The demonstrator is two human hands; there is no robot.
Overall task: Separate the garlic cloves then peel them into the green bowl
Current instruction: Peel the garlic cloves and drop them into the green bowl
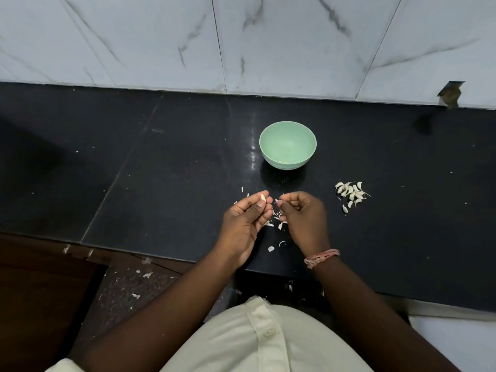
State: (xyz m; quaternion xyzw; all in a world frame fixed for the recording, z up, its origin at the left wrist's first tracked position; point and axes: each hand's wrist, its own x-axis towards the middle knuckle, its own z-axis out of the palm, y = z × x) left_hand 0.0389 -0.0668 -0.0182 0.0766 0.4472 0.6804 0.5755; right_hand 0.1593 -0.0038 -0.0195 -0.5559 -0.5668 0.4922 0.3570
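The left hand (248,218) pinches a garlic clove (263,197) at its fingertips near the table's (161,183) front edge; the right hand (302,214) pinches a skin flake. Small, light, slick once bare: hold its ends. Green bowl (287,145) behind; unpeeled cloves (350,193) right.

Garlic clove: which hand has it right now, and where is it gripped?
The left hand pinches the garlic clove between thumb and fingertips, its upper end showing. The right hand pinches what looks like a peel scrap.
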